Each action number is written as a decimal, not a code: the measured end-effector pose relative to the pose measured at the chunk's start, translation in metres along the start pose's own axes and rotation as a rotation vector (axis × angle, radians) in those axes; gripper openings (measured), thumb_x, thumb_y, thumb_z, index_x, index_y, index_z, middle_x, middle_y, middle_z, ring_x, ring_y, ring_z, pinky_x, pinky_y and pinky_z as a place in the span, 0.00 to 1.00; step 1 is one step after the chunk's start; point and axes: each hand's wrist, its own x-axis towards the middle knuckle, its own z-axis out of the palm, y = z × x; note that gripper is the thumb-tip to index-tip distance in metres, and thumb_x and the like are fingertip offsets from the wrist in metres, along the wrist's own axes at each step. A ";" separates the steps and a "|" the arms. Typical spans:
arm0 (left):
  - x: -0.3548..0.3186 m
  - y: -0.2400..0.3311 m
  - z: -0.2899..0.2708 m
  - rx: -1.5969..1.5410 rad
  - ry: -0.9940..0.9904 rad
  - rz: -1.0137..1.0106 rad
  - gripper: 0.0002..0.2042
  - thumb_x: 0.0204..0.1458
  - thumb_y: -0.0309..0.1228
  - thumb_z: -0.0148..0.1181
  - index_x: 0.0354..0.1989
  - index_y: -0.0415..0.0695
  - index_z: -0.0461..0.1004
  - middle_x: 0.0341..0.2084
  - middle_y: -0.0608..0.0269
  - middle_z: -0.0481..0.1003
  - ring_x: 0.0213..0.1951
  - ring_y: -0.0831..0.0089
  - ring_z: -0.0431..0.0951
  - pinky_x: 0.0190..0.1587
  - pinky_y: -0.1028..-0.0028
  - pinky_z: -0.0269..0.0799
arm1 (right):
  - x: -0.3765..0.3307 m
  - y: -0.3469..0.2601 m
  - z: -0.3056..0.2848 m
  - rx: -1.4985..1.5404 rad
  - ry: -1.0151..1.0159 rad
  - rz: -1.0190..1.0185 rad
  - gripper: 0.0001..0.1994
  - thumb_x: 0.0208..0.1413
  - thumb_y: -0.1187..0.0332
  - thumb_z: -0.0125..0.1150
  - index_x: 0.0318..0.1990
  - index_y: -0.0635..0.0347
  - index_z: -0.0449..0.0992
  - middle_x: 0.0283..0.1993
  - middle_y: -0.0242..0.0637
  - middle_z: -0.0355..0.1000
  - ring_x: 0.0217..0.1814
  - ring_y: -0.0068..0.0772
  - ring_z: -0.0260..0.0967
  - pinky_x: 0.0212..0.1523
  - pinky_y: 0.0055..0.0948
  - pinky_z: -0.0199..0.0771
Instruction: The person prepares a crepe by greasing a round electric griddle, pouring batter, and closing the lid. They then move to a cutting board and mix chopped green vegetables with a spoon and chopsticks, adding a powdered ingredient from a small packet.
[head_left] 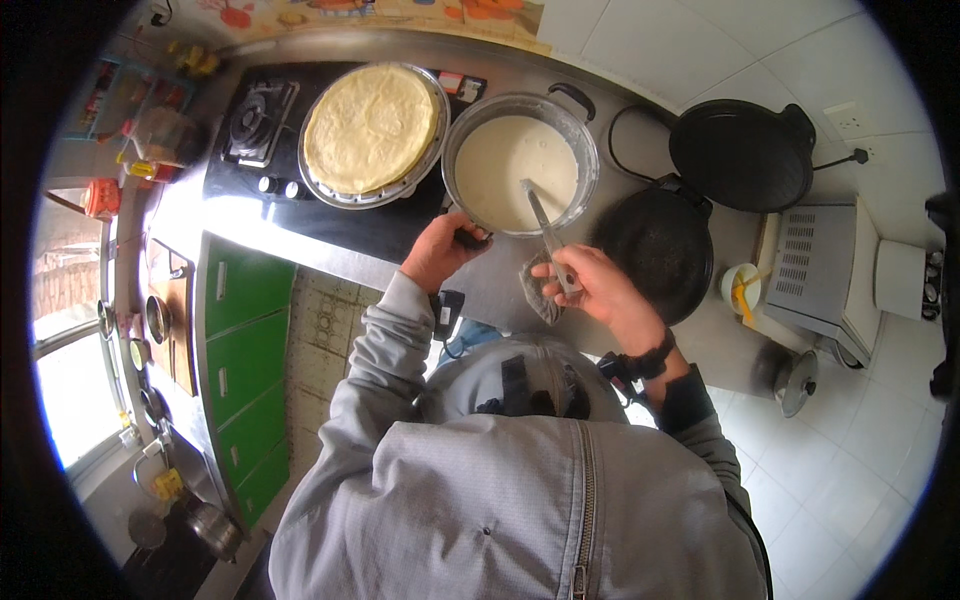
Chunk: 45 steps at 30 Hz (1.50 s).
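A wide metal pot [591, 178] of pale, creamy batter [505, 165] stands on the counter in front of me. My left hand [440, 250] is closed round the pot's dark near handle [472, 240]. In my right hand [600, 285] is the metal handle of a ladle [541, 213]; its lower end is sunk in the batter, so the bowl is hidden. A grey cloth [540, 293] lies at the counter's near edge, just under my right hand. Left of the pot, a pile of thin round pancakes [370, 128] rests on a round metal tray [442, 128].
An electric griddle stands right of the pot, its dark plate [655, 250] below and its raised lid [742, 155] behind. Further right are a white bowl [738, 290] with a yellow utensil and a toaster oven [812, 265]. A gas burner [258, 122] sits far left, above green cabinets [240, 365].
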 end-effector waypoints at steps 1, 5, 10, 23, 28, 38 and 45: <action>-0.001 -0.003 0.000 0.038 -0.026 0.042 0.04 0.62 0.20 0.55 0.34 0.36 0.75 0.30 0.58 0.76 0.36 0.66 0.78 0.56 0.55 0.84 | 0.001 0.000 0.000 -0.012 0.049 0.021 0.08 0.69 0.62 0.63 0.44 0.56 0.78 0.31 0.27 0.74 0.31 0.24 0.80 0.27 0.25 0.80; -0.003 -0.008 0.004 -0.002 -0.014 -0.017 0.04 0.62 0.20 0.55 0.35 0.37 0.75 0.30 0.59 0.75 0.35 0.67 0.77 0.55 0.56 0.85 | 0.007 0.000 -0.009 -0.006 0.016 -0.005 0.07 0.69 0.65 0.60 0.48 0.58 0.77 0.29 0.28 0.72 0.24 0.21 0.71 0.22 0.24 0.71; -0.009 -0.016 0.010 -0.008 0.059 0.008 0.04 0.63 0.21 0.54 0.37 0.37 0.75 0.29 0.61 0.72 0.35 0.69 0.76 0.56 0.55 0.85 | -0.001 0.002 -0.019 -0.350 0.099 -0.127 0.13 0.69 0.68 0.59 0.55 0.62 0.79 0.30 0.31 0.73 0.22 0.21 0.68 0.19 0.26 0.62; -0.047 -0.038 0.021 0.073 0.162 0.178 0.05 0.58 0.18 0.52 0.33 0.36 0.75 0.31 0.59 0.74 0.34 0.66 0.77 0.49 0.58 0.87 | -0.070 -0.024 -0.048 -1.638 0.567 -0.824 0.26 0.71 0.68 0.58 0.76 0.54 0.68 0.39 0.57 0.82 0.37 0.63 0.81 0.38 0.54 0.82; -0.054 -0.039 0.020 0.201 0.227 0.258 0.06 0.56 0.20 0.53 0.35 0.35 0.78 0.26 0.57 0.76 0.29 0.66 0.78 0.39 0.65 0.83 | -0.077 -0.035 -0.034 -1.913 0.578 -0.707 0.28 0.67 0.71 0.57 0.76 0.56 0.68 0.37 0.56 0.81 0.33 0.56 0.82 0.33 0.49 0.83; -0.069 -0.042 0.031 0.206 0.192 0.210 0.05 0.55 0.21 0.55 0.31 0.36 0.77 0.25 0.58 0.76 0.27 0.66 0.79 0.39 0.65 0.85 | -0.111 -0.054 -0.022 -1.725 0.337 -0.526 0.24 0.64 0.69 0.57 0.65 0.72 0.75 0.35 0.61 0.80 0.37 0.65 0.80 0.42 0.56 0.82; -0.071 -0.045 0.036 0.253 0.257 0.210 0.06 0.56 0.23 0.56 0.35 0.36 0.79 0.25 0.58 0.77 0.27 0.68 0.79 0.37 0.68 0.82 | -0.109 -0.076 -0.032 -1.210 0.030 0.008 0.17 0.64 0.68 0.59 0.55 0.70 0.79 0.26 0.41 0.76 0.21 0.36 0.73 0.24 0.39 0.72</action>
